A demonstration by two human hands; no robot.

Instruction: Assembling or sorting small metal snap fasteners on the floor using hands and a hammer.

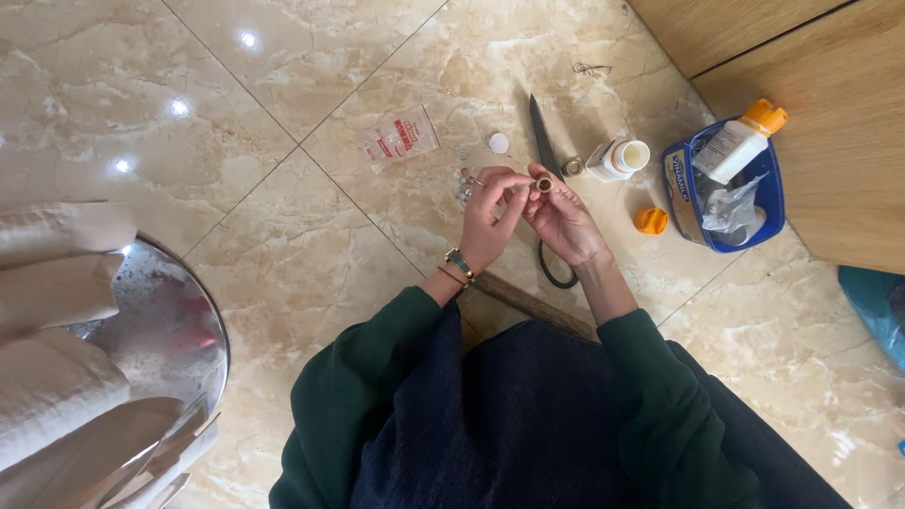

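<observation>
Right hand pinching a small brown ring-shaped spool above the beige marble floor, left hand closed on something too fine to see. Could easily slip and roll toward the long black-handled scissors, loose grip.

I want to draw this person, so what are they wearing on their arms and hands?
Both arms have dark green long sleeves, pushed up a bit from the wrists. The left hand has a watch with a green face and gold rim, plus a thin red band beside it. The right hand is bare, with no glove.
</observation>
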